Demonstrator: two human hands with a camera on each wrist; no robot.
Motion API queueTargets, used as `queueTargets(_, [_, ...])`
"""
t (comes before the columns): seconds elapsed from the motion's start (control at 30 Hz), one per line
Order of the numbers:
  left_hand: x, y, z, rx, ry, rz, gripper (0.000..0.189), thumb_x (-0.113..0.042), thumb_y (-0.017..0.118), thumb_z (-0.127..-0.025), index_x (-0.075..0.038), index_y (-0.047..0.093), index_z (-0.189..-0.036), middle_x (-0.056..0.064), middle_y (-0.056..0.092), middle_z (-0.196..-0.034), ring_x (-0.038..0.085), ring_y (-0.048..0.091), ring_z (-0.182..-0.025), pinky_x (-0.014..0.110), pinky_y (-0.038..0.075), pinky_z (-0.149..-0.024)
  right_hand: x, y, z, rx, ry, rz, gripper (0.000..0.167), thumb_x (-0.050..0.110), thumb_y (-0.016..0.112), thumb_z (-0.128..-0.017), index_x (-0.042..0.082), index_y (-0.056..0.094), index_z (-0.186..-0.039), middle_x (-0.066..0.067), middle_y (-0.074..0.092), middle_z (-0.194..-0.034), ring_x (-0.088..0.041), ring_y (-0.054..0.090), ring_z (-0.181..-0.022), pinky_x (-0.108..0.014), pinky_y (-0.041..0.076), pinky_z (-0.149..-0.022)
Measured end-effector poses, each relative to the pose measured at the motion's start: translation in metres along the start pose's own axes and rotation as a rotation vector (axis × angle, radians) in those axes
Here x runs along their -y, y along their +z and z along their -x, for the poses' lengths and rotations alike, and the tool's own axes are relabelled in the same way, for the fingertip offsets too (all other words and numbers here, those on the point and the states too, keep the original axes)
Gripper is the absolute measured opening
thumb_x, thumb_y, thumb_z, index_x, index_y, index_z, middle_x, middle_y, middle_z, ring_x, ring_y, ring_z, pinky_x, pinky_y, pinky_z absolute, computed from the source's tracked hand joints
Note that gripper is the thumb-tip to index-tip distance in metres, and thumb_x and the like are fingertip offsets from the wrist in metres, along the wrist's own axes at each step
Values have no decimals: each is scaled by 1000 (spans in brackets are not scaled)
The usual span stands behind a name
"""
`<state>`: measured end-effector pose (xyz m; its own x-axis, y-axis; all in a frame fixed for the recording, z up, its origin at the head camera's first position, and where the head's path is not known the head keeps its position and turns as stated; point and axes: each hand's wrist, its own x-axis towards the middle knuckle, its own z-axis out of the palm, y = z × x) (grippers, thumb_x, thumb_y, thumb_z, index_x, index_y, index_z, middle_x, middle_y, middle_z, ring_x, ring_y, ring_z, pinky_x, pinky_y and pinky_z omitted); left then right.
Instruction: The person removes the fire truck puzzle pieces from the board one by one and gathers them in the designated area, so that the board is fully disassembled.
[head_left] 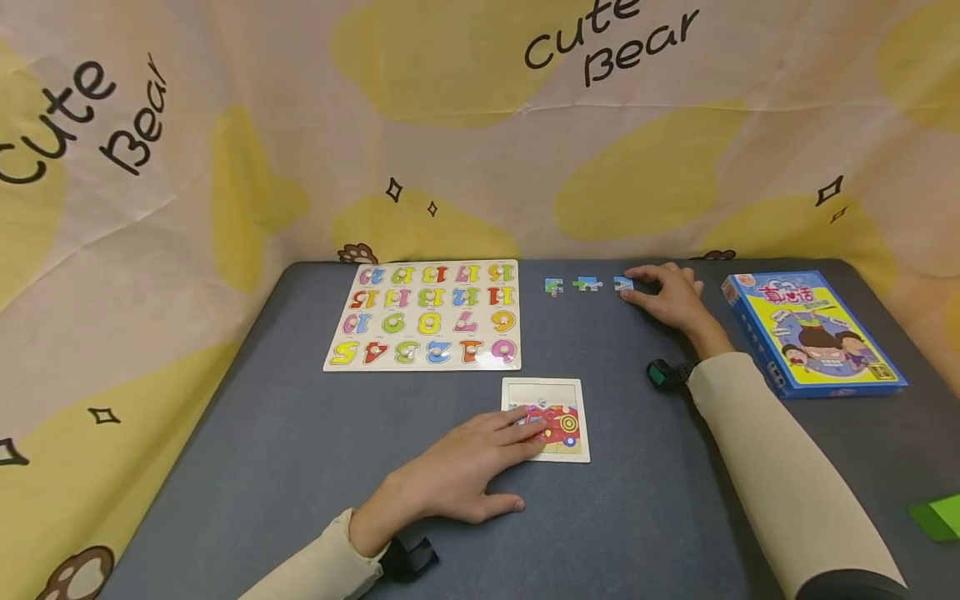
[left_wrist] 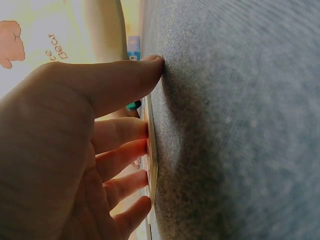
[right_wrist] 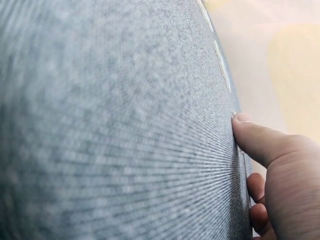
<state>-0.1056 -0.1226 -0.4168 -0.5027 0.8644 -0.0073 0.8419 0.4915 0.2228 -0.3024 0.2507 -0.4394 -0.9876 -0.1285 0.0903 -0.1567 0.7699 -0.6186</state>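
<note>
My left hand (head_left: 476,462) lies with its fingers extended over a small framed jigsaw puzzle (head_left: 582,446) showing a red vehicle. Its fingertips rest on the picture and cover the left part; the thumb (left_wrist: 125,80) sits apart, down on the table. The puzzle's upper part shows a bare, pale backing. Farther back, my right hand (head_left: 671,300) pinches a blue-and-white puzzle piece (head_left: 622,284) between thumb and index finger at table level. Two more puzzle pieces lie in a row to its left, a green-and-blue piece (head_left: 553,286) and a wider blue-and-green piece (head_left: 588,284).
A white number board (head_left: 420,364) with colourful digits lies behind and left of the framed puzzle. A blue-and-yellow box (head_left: 825,333) stands right of my right forearm. At the right edge is a green block (head_left: 937,517). A printed curtain (head_left: 450,150) hangs behind the grey table (head_left: 300,483).
</note>
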Motion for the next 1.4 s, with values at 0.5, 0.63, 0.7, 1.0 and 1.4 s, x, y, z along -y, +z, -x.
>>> queueTargets(0.5, [-1, 1, -2, 7, -8, -9, 71, -49, 67, -94, -16, 48, -153, -2, 36, -166, 22, 26, -157, 40, 31, -122, 0, 0, 0, -23, -8, 1, 47, 32, 69, -98, 8, 62, -138, -24, 52, -127, -42, 33, -112, -58, 14, -90])
queueTargets(0.63, [-1, 1, -2, 12, -10, -10, 70, -48, 67, -94, -16, 48, -153, -2, 36, -166, 23, 26, -157, 40, 31, -122, 0, 1, 0, -31, -13, 1, 47, 32, 69, -97, 8, 62, -138, -24, 53, -127, -43, 34, -112, -59, 14, -90])
queueTargets(0.7, [-1, 1, -2, 15, -11, -9, 70, -48, 67, -94, -16, 48, -153, -2, 36, -166, 23, 25, -157, 40, 31, -122, 0, 1, 0, -34, -15, 1, 47, 32, 69, -97, 8, 63, -138, -24, 53, -127, -43, 34, -112, -59, 14, -91])
queueTargets(1.0, [-2, 1, -2, 9, -9, -15, 71, -48, 68, -94, -15, 48, -153, -1, 37, -165, 23, 26, -157, 40, 32, -122, -1, 1, 1, -26, -6, 5, 48, 34, 68, -98, 9, 62, -139, -24, 52, -127, -43, 34, -112, -59, 15, -91])
queueTargets(1.4, [-3, 2, -2, 5, -5, -6, 72, -48, 68, -94, -15, 47, -154, -1, 37, -165, 23, 27, -157, 41, 33, -121, -1, 2, 0, -24, 3, 6, 49, 36, 67, -99, 10, 61, -140, -24, 52, -128, -42, 34, -111, -58, 15, -90])
